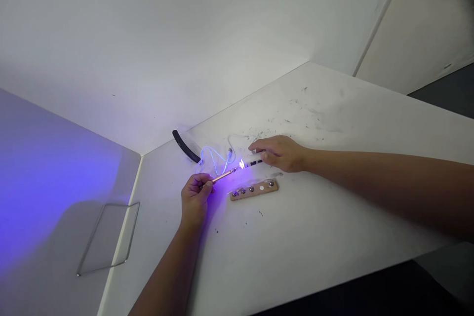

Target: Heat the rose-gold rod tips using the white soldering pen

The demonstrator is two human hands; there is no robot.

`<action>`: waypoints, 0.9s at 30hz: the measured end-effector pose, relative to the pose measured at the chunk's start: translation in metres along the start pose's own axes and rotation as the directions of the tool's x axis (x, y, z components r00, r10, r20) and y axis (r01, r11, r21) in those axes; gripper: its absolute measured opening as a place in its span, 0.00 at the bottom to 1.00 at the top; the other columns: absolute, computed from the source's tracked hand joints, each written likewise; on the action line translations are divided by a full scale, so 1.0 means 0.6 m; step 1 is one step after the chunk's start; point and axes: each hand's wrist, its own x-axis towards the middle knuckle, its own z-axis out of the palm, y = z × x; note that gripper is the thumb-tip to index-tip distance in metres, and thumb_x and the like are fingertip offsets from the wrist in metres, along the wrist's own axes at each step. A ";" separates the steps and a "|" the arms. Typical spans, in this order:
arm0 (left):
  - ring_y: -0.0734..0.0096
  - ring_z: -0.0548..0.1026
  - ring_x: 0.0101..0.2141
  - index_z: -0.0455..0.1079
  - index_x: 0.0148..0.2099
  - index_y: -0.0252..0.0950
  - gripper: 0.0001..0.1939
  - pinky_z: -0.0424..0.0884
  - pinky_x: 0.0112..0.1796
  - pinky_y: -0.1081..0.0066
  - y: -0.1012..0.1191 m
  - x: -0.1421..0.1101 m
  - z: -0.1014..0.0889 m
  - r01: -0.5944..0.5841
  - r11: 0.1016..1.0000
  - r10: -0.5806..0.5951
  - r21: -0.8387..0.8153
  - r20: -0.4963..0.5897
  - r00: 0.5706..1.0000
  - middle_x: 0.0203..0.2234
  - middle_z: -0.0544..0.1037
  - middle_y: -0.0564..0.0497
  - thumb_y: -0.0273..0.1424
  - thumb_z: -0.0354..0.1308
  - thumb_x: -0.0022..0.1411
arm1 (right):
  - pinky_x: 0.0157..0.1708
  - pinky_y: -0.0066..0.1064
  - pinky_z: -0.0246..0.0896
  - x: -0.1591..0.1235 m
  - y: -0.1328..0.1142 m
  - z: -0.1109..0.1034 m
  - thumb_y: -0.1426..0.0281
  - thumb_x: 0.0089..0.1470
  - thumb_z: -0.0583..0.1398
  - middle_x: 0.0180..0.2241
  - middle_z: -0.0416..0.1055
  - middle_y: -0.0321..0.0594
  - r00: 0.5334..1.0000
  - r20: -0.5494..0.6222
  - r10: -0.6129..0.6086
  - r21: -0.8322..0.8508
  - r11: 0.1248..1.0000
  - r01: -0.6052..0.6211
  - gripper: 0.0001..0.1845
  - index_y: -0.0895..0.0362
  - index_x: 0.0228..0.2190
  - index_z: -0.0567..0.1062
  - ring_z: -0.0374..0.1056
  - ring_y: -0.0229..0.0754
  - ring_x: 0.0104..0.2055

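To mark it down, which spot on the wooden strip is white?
Second from the wooden strip's right end: a white dot; the others are metal studs.

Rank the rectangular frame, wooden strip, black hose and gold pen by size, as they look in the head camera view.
1. Rectangular frame
2. Wooden strip
3. Black hose and gold pen: these look about alike in length, so I won't rank them.
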 end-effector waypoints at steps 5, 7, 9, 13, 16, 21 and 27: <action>0.80 0.67 0.23 0.67 0.34 0.34 0.07 0.64 0.29 0.76 0.002 0.000 0.003 0.005 1.000 -0.005 -0.004 -0.007 1.000 0.24 0.69 0.56 0.27 0.59 0.50 | 0.39 0.40 0.58 0.000 0.000 -0.001 0.56 0.57 0.44 0.41 0.71 0.42 1.000 0.009 0.002 -0.001 1.000 -0.002 0.25 0.55 0.47 0.67 0.66 0.48 0.41; 0.80 0.67 0.23 0.67 0.33 0.34 0.06 0.64 0.29 0.76 0.003 0.000 0.003 0.005 1.000 -0.005 -0.003 -0.009 1.000 0.24 0.69 0.56 0.27 0.59 0.50 | 0.39 0.39 0.58 0.001 0.000 0.000 0.56 0.57 0.44 0.42 0.71 0.42 1.000 0.005 -0.002 -0.006 1.000 0.002 0.25 0.55 0.47 0.68 0.66 0.48 0.41; 0.80 0.67 0.24 0.67 0.34 0.34 0.06 0.64 0.29 0.76 0.003 0.000 0.003 0.002 1.000 -0.002 0.001 -0.008 1.000 0.24 0.69 0.56 0.27 0.59 0.50 | 0.38 0.39 0.58 0.001 0.001 0.000 0.56 0.57 0.44 0.42 0.71 0.42 1.000 0.003 -0.004 -0.009 1.000 0.004 0.25 0.55 0.48 0.67 0.66 0.48 0.41; 0.80 0.66 0.23 0.67 0.34 0.35 0.07 0.63 0.28 0.77 0.002 0.000 0.002 -0.011 1.000 0.011 0.014 -0.002 1.000 0.24 0.69 0.56 0.27 0.60 0.50 | 0.38 0.40 0.58 0.000 0.001 0.000 0.56 0.57 0.44 0.42 0.71 0.42 1.000 0.005 -0.005 -0.008 1.000 0.005 0.25 0.55 0.48 0.67 0.66 0.48 0.40; 0.81 0.66 0.23 0.67 0.34 0.35 0.07 0.64 0.28 0.77 0.001 0.000 0.002 -0.019 0.999 0.019 0.026 0.000 1.000 0.25 0.70 0.56 0.27 0.60 0.50 | 0.39 0.40 0.58 0.000 0.001 0.000 0.57 0.57 0.44 0.42 0.71 0.42 1.000 0.008 -0.003 -0.008 1.000 0.003 0.25 0.55 0.48 0.67 0.66 0.48 0.41; 0.81 0.66 0.23 0.68 0.35 0.35 0.07 0.64 0.28 0.77 0.002 0.001 0.003 -0.019 0.999 0.019 0.035 -0.005 1.000 0.25 0.70 0.56 0.27 0.60 0.50 | 0.40 0.41 0.58 0.001 0.000 0.000 0.56 0.57 0.44 0.43 0.70 0.42 1.000 0.014 0.010 -0.007 1.000 -0.010 0.25 0.55 0.48 0.67 0.66 0.49 0.42; 0.81 0.66 0.23 0.68 0.34 0.35 0.07 0.64 0.27 0.77 0.001 0.001 0.005 -0.011 1.000 0.012 0.025 -0.028 1.000 0.26 0.71 0.55 0.27 0.60 0.49 | 0.38 0.40 0.58 0.000 0.003 0.000 0.55 0.57 0.44 0.43 0.71 0.42 1.000 0.011 -0.003 0.006 1.000 0.003 0.26 0.55 0.48 0.67 0.67 0.48 0.40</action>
